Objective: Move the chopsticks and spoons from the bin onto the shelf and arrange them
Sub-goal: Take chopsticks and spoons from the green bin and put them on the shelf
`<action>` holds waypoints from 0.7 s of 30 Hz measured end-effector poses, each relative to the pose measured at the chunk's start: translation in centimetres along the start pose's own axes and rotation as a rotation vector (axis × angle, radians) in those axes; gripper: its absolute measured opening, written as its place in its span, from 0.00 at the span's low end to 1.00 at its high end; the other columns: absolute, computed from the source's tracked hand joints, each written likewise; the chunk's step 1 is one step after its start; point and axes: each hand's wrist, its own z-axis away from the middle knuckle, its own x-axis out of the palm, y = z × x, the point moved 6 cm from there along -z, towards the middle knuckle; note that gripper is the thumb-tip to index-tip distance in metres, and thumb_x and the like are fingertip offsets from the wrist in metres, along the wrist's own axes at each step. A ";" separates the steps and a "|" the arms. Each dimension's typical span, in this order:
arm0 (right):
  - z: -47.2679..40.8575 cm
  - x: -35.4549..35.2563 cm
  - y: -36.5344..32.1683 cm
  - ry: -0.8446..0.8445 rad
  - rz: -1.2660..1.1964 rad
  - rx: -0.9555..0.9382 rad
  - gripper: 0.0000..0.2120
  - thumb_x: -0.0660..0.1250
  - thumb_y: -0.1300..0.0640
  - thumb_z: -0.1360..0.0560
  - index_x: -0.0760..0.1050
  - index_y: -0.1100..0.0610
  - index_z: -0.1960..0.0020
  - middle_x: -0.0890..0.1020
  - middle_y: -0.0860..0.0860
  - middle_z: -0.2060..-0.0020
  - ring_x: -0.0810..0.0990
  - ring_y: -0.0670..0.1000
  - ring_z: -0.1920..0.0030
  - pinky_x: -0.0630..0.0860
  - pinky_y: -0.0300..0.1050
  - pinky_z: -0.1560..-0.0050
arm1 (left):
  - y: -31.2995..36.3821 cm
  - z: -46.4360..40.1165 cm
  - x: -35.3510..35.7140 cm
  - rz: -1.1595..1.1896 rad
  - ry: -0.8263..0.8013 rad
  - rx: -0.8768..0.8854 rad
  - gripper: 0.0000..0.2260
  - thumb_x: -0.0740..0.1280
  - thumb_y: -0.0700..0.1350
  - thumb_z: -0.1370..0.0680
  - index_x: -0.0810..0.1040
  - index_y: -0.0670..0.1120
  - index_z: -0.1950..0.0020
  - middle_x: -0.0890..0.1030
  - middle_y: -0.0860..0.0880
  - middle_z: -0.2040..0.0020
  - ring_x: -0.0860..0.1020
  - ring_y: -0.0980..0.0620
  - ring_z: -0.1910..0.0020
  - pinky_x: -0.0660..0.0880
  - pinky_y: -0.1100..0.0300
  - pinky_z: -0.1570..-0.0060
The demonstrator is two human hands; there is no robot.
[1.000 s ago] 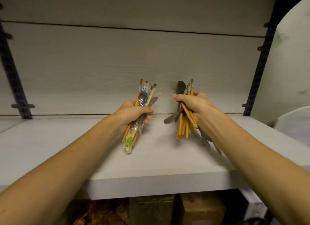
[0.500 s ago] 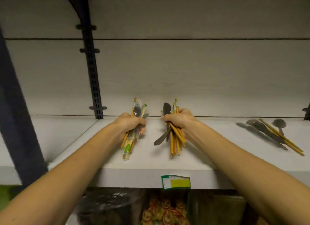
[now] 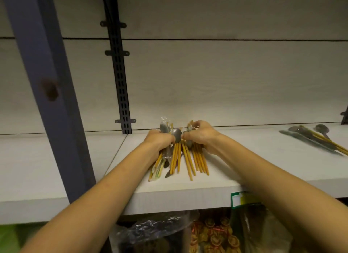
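Both hands sit close together on the white shelf (image 3: 244, 169), the left hand (image 3: 160, 142) gripping a plastic-wrapped bundle (image 3: 162, 158) and the right hand (image 3: 202, 135) curled over loose yellow chopsticks (image 3: 188, 158) (roughly ten, fanned lengthwise near-to-far), spoons (image 3: 177, 135) at the far ends, too jumbled to count.

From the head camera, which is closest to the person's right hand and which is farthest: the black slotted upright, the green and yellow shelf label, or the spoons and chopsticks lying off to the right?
Measured from the right hand:
1. Green and yellow shelf label, on the shelf's front edge, below and slightly right.
2. Black slotted upright, against the back wall, to the left.
3. Loose spoons and chopsticks, far right on the shelf.

The first two are nearly level, so that order is tentative.
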 end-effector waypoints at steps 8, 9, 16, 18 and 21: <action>0.1 -2.7 0.9 0.036 0.233 -0.114 0.22 0.71 0.58 0.27 0.72 0.56 0.35 0.77 0.55 0.42 0.76 0.54 0.43 0.75 0.44 0.47 | -0.2 -0.2 -1.2 -0.149 0.058 0.058 0.19 0.77 0.47 0.33 0.78 0.43 0.47 0.82 0.43 0.52 0.81 0.44 0.53 0.79 0.48 0.48; 0.2 -2.9 0.8 0.042 0.260 -0.141 0.19 0.71 0.59 0.26 0.73 0.57 0.36 0.77 0.55 0.43 0.77 0.54 0.44 0.75 0.43 0.49 | -0.1 -0.1 -1.5 -0.164 0.072 0.060 0.19 0.77 0.48 0.34 0.77 0.43 0.47 0.81 0.44 0.52 0.81 0.44 0.53 0.79 0.49 0.49; 0.5 -1.2 -0.9 -0.032 0.498 -0.301 0.10 0.72 0.55 0.28 0.80 0.59 0.50 0.82 0.54 0.52 0.79 0.52 0.54 0.78 0.43 0.56 | 0.8 0.9 -2.8 -0.207 0.151 0.135 0.06 0.73 0.46 0.28 0.79 0.46 0.57 0.81 0.45 0.61 0.81 0.47 0.60 0.79 0.52 0.53; 0.3 -0.6 -0.4 -0.073 0.593 -0.247 0.13 0.73 0.50 0.29 0.77 0.59 0.51 0.79 0.53 0.55 0.77 0.52 0.55 0.78 0.47 0.55 | 0.9 1.1 -2.9 -0.181 0.131 0.160 0.03 0.71 0.46 0.26 0.78 0.48 0.57 0.81 0.46 0.62 0.79 0.48 0.64 0.77 0.55 0.58; -0.5 -0.2 0.3 -0.110 0.630 -0.190 0.18 0.76 0.47 0.33 0.76 0.59 0.54 0.79 0.52 0.56 0.77 0.52 0.55 0.75 0.45 0.59 | 0.8 1.3 -3.0 -0.164 0.118 0.181 0.04 0.65 0.46 0.21 0.76 0.45 0.51 0.79 0.45 0.64 0.76 0.48 0.69 0.73 0.57 0.69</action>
